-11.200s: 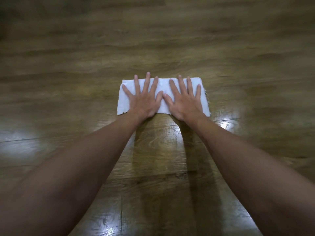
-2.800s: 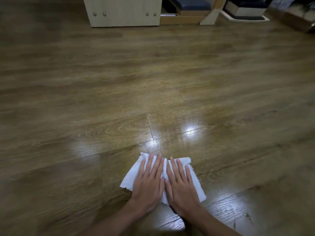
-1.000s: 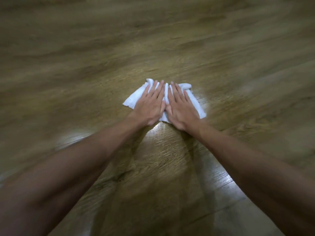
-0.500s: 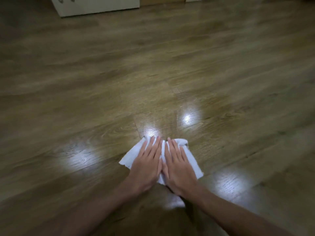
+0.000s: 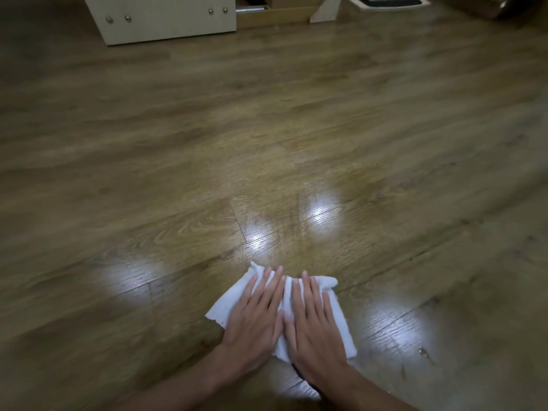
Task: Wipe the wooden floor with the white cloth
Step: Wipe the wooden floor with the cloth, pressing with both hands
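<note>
- The wooden floor (image 5: 178, 149) fills nearly the whole view; several bright patches of reflected light are seen on its planks, ahead of the hands and to both sides of them.
- A pale cabinet (image 5: 166, 19) with round metal studs on its face is seen standing on the floor at the far edge, left of centre.
- Low wooden furniture (image 5: 275, 11) is seen just to the right of the cabinet along the same far edge; its details are cut off by the frame.
- The white cloth (image 5: 228, 304) is spread on the floor near the near edge, a little right of centre; it is rumpled into folds along its far side, and its left corner lies flat and uncovered.
- The left hand (image 5: 255, 324) is laid palm down on the left part of the cloth, its fingers (image 5: 267, 287) held straight and close together.
- The right hand (image 5: 314, 327) is laid palm down on the right part of the cloth, just beside the left hand, with the thumbs nearly touching; its fingers (image 5: 310, 295) are straight and pressed together.
- A few small specks (image 5: 422, 351) are seen on the floor to the right of the cloth.
</note>
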